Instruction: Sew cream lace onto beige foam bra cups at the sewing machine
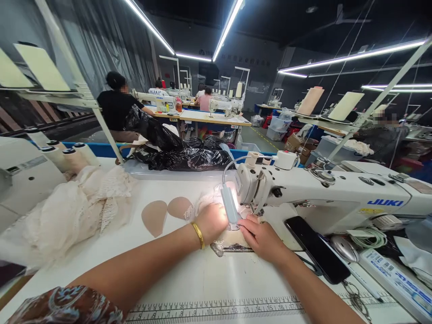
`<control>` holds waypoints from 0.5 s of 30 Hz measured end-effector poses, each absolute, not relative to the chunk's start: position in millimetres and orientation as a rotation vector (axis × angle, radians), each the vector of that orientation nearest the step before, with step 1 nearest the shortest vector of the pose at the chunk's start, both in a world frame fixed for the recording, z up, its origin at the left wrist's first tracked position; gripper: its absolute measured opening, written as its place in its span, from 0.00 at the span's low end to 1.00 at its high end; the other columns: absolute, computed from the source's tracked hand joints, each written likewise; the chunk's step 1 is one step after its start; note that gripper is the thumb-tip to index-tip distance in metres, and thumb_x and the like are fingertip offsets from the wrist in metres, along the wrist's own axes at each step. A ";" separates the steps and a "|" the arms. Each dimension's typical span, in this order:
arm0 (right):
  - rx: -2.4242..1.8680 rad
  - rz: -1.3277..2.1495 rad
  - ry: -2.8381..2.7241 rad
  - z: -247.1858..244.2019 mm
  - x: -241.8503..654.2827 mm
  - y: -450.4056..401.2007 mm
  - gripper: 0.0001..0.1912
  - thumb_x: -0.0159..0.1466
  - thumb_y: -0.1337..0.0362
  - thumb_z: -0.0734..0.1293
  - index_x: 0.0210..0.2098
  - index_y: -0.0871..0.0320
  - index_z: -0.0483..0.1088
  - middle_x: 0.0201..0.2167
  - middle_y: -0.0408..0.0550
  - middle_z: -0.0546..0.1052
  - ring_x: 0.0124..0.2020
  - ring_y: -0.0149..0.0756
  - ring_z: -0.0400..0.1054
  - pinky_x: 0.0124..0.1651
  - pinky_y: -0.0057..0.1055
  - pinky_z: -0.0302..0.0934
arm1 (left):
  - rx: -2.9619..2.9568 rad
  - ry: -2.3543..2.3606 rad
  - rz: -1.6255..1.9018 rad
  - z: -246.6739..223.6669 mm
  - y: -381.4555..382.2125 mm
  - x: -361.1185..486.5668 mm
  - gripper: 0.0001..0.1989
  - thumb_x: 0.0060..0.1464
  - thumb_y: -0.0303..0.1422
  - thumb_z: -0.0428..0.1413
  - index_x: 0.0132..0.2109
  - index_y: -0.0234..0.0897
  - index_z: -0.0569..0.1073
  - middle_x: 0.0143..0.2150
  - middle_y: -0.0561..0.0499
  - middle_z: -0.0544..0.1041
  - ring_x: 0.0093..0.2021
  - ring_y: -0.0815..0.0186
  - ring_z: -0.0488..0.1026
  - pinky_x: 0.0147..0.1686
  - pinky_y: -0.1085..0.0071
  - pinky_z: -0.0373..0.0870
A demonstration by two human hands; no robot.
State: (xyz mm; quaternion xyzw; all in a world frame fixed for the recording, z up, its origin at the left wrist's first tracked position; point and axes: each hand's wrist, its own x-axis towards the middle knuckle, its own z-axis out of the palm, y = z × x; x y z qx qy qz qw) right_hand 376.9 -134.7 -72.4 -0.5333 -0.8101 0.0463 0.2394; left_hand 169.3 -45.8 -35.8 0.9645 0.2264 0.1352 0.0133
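Beneath the head of the white sewing machine [253, 180], pale lace fabric [211, 198] lies bunched in bright lamp light. My left hand [211, 222], with a gold bangle [198, 235] at the wrist, is curled at the near edge of this fabric; its fingertips are hidden by glare and the lamp. My right hand [262, 239] is just right of the needle area, thumb and fingers drawn together; whatever is between them is too small to make out. The grey lamp [229, 204] hangs over both hands and covers the needle. Two beige cup-shaped pieces [154, 217] lie left of the fabric.
A phone [317, 249], a scissors-like handle, a pen and a long box [394, 281] crowd the right side. Cream lace garments [77, 211] heap at left beside thread cones [81, 153]. Black plastic bags [189, 157] lie behind the table. Co-workers sit farther back.
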 end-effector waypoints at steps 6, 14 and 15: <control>-1.117 0.018 -2.197 -59.9 351.6 -158.0 0.19 0.73 0.69 0.60 0.62 0.53 0.66 0.43 0.53 0.79 0.43 0.44 0.74 0.43 0.40 0.71 | 3.075 0.838 0.156 5.8 -101.8 145.6 0.07 0.55 0.21 0.58 0.31 0.34 0.73 0.29 0.45 0.77 0.27 0.57 0.75 0.26 0.64 0.67; -0.840 0.669 -2.359 -91.7 290.8 -225.2 0.05 0.67 0.55 0.69 0.42 0.41 0.77 0.34 0.44 0.83 0.41 0.47 0.80 0.41 0.38 0.74 | 2.320 0.586 0.138 63.4 -213.4 14.1 0.08 0.69 0.32 0.51 0.44 0.40 0.75 0.39 0.51 0.82 0.37 0.65 0.77 0.36 0.74 0.71; -0.876 0.728 -2.361 -103.1 282.9 -233.1 0.06 0.67 0.54 0.69 0.39 0.40 0.79 0.27 0.44 0.81 0.32 0.45 0.79 0.31 0.36 0.72 | 2.198 0.659 0.147 58.2 -216.7 -5.2 0.09 0.67 0.32 0.51 0.43 0.39 0.76 0.39 0.51 0.82 0.37 0.65 0.77 0.37 0.75 0.71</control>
